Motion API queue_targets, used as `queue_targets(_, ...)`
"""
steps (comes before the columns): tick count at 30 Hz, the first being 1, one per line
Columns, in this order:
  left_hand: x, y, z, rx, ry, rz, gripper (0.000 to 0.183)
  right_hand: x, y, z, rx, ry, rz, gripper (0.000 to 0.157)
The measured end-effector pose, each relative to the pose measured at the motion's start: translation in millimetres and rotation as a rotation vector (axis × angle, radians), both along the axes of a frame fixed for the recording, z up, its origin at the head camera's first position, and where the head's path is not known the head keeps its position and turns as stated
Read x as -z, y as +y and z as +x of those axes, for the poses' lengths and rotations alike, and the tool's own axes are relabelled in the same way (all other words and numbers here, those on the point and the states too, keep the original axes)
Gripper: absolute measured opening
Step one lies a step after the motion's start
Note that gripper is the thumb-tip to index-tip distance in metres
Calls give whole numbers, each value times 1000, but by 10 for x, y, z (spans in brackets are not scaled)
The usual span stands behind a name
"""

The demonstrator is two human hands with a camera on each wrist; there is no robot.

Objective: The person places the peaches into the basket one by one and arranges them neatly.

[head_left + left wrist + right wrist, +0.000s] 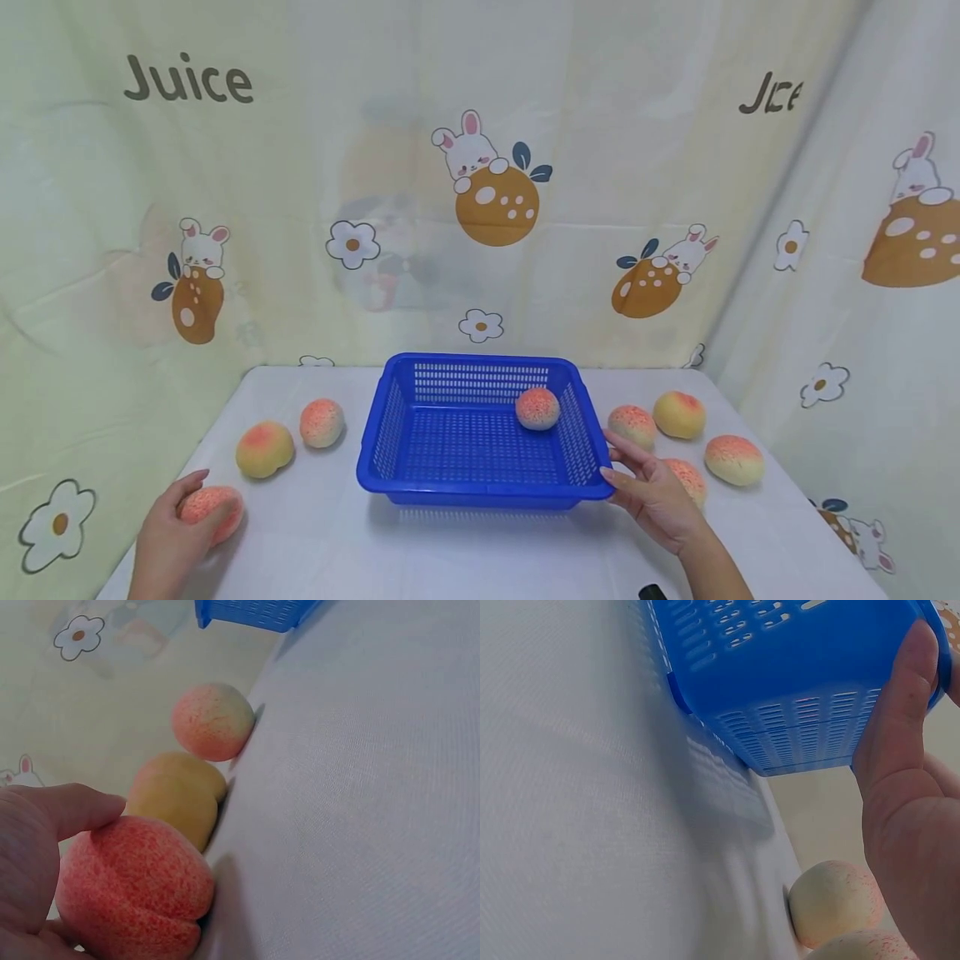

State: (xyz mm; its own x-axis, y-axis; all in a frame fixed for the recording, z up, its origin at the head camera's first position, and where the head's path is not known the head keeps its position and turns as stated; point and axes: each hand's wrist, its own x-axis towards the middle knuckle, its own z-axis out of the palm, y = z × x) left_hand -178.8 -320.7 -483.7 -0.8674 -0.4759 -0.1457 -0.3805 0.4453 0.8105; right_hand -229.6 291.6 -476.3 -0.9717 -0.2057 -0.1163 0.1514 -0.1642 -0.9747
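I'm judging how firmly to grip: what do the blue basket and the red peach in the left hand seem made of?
Blue basket: probably moulded plastic, smooth with a slight sheen, going by its regular slots and rounded corners. Red peach: matte and speckled, perhaps painted foam; the dull, stippled surface hints at imitation, but looks can't confirm it.

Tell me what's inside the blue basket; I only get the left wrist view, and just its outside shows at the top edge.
Observer: One peach sits inside the basket, toward its far right corner.
Operator: Is anything holding the basket?
Observer: Yes, the right grip is on its right edge.
Operator: What lies on the table past that side?
Observer: Four more peaches lie on the table to the right of the basket, one partly hidden behind the right grip.
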Motion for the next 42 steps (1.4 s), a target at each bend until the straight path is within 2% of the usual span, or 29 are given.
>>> queue_targets(10,-15,-116,59,99,-51,-51,97,-5,-20,-1,16,-13,17,71)
queue_targets(18,18,-142,77,139,-49,-62,104,3,-1,-1,2,0,11,71)
queue_targets(23,51,-135,83,116,-85,-41,111,13,5,-3,-1,2,8,71)
queue_targets(30,90,-121,54,49,-160,-1,124,1,13,7,-21,18,-2,71)
queue_targets(42,111,-93,64,-8,-142,2,120,12,18,9,-49,25,-34,70)
